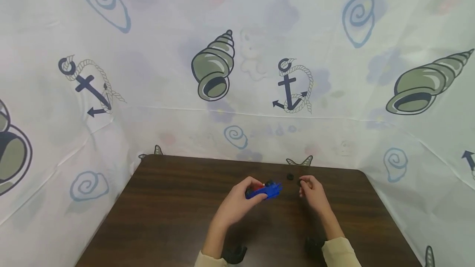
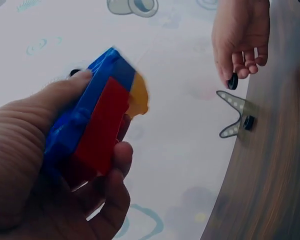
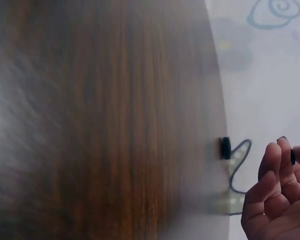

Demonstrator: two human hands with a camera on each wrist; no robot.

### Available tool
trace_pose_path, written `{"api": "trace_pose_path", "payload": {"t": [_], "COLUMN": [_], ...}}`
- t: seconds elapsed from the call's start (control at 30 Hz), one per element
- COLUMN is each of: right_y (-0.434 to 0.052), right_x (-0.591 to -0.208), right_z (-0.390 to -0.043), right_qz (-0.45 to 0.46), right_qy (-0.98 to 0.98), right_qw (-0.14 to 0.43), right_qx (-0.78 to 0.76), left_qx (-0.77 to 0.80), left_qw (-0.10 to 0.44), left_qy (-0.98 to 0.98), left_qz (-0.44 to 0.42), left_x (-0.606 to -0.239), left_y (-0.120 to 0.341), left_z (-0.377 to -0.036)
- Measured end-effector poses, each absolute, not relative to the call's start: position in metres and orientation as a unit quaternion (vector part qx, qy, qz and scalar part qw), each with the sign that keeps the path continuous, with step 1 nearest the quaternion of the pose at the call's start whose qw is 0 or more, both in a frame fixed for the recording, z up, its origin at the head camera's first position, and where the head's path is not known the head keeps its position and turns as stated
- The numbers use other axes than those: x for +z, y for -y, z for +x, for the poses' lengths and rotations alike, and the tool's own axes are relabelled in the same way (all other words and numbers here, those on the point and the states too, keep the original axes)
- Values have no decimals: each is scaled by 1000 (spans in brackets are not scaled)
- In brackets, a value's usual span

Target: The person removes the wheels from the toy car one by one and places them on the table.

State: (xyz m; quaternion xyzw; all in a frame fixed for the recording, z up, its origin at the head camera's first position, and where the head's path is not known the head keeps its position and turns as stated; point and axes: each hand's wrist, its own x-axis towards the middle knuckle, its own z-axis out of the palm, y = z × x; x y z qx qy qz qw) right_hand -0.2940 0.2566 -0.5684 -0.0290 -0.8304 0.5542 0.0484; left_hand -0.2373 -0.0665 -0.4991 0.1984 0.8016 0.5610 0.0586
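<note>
Left hand curled round the blue toy car, lifted off the tabletop | right hand pinching a small black wheel just beside it; spare wheel lies beyond | I'd steady the car; line up squarely before pressing

The head view looks forward and down from above the person's arms, taking in the whole dark wooden table and the printed sheet hung behind and beside it. The left wrist view sits very close behind the left hand, facing across to the right hand and the table's far edge. The right wrist view looks along the tabletop, close, toward that same edge. All three share the small black wheel lying there.
</note>
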Motion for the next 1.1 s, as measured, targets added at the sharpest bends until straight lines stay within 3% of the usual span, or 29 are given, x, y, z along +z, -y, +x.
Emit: {"api": "trace_pose_path", "payload": {"t": [0.27, 0.67, 1.1], "right_y": [-272, -279, -276], "right_x": [-583, -588, -583], "right_z": [-328, -352, -355], "right_qz": [-26, -67, -96], "right_qy": [865, 880, 913], "right_qw": [47, 3, -22], "right_qx": [499, 471, 396], "left_qx": [585, 616, 627], "left_qw": [52, 9, 3], "left_qy": [-785, -765, -758], "left_qz": [197, 187, 181], "left_x": [-498, -496, -494], "left_y": [69, 69, 71], "left_z": [-240, -240, -238]}}
